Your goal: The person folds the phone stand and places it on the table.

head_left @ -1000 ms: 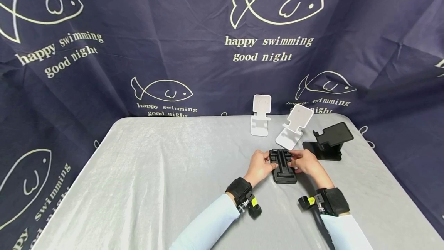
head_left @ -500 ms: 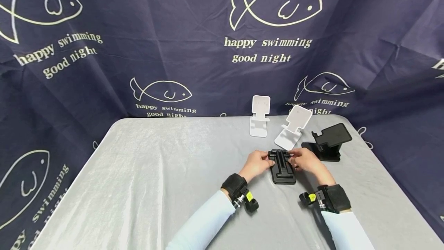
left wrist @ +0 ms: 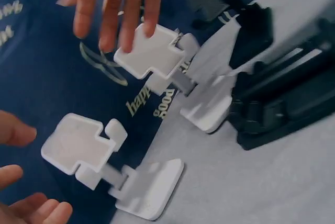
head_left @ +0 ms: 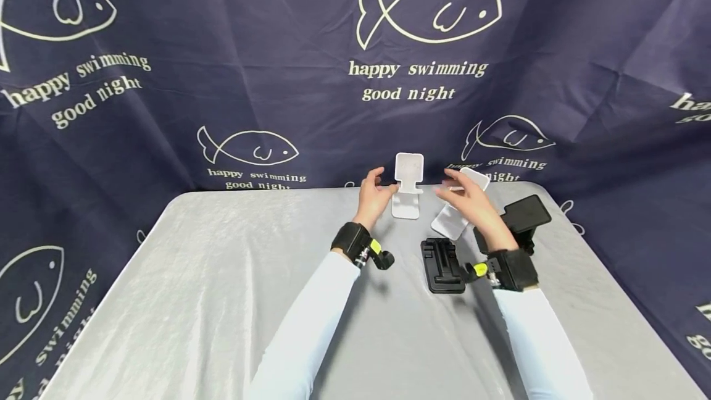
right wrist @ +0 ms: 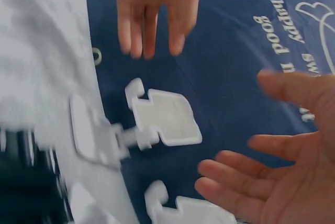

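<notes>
Presently, left hand (head_left: 373,198): fingers loosely extended, thumb held away from them, nothing in the grip; just left of the straight white stand (head_left: 409,168).
Left thumb tip: beside that stand's edge in the head view; probably not touching, though the overlap there makes contact hard to be sure of.
Right hand (head_left: 472,199): thumb and fingers spread wide, empty, to the right of the straight white stand and well apart from it.
Two-sided hold: with a hand at either flank, the sound way would be to steady the base with one and pinch the plate's edge with the other, so the hinge takes the load without the stand skidding.
Likely snag: the right fingers could clip the skewed white stand (head_left: 449,222), so they had best travel above it.
Straight white stand: unfolded, plate raised over its base, near the far edge of the surface (head_left: 266,252).
Skewed white stand: unfolded, right of the straight one and slightly nearer the person, partly covered by the right hand.
Folded black stand (head_left: 442,265): flat, nearer the person than the straight white stand and to its right.
Raised black stand (head_left: 526,213): farthest right of the straight white stand.
Fish-print curtain (head_left: 311,42): behind the straight white stand.
</notes>
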### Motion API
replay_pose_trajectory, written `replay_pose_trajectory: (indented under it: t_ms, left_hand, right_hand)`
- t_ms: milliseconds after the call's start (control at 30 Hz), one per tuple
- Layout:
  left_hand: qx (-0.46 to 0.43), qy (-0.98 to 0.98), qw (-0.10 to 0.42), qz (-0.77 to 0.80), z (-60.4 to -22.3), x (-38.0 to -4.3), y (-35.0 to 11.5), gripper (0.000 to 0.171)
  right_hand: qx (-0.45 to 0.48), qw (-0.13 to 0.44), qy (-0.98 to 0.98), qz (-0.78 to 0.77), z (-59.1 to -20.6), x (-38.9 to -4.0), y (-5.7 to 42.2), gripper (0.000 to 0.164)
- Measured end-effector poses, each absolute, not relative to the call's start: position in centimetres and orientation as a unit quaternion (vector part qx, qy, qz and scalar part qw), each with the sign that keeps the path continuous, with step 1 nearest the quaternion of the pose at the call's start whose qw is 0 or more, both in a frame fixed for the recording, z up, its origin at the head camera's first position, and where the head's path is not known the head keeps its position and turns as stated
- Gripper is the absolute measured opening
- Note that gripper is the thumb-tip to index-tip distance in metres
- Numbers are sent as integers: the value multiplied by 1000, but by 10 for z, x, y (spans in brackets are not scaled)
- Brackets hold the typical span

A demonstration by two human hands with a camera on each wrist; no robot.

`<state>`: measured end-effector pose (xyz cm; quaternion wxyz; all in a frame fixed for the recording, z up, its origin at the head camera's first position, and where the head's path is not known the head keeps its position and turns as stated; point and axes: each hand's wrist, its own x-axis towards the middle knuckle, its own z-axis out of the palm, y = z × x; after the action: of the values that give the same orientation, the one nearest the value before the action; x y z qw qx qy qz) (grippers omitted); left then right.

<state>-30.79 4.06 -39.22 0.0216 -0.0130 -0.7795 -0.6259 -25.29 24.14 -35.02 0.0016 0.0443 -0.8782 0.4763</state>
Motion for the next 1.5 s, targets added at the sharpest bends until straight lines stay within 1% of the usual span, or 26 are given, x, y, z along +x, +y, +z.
replay_pose_trajectory:
  t_ms: [133,267,400,500,633,733,900,1100,1333,1500]
  left_hand:
    - [-21,-753,-29,-656,-399,-319,44,73]
    - [-38,-711,-85,-696,-407,-326,46,80]
    - [-25,-666,-127,-735,-413,-333,48,83]
    - [-9,-643,-141,-752,-417,-336,54,82]
    - [8,-614,-146,-776,-418,-339,57,79]
    - [16,-585,-146,-797,-418,-339,60,76]
    - [6,-568,-145,-810,-416,-339,64,71]
    - [-4,-574,-150,-805,-416,-336,65,66]
    - [-11,-586,-129,-800,-422,-334,58,52]
    - [0,-592,-106,-799,-422,-334,53,46]
  right_hand:
    - [19,-43,-847,529,-352,-275,223,83]
    - [-16,-80,-824,561,-360,-291,208,89]
    - [-56,-81,-798,594,-371,-304,195,90]
    - [-89,-53,-774,625,-379,-310,192,86]
    - [-107,-17,-741,663,-388,-321,186,76]
    - [-113,-2,-720,685,-394,-328,184,71]
    - [-122,13,-694,709,-400,-333,184,67]
    - [-124,41,-692,710,-405,-332,183,62]
    - [-125,77,-693,706,-412,-329,179,58]
    - [-119,86,-680,719,-413,-329,176,56]
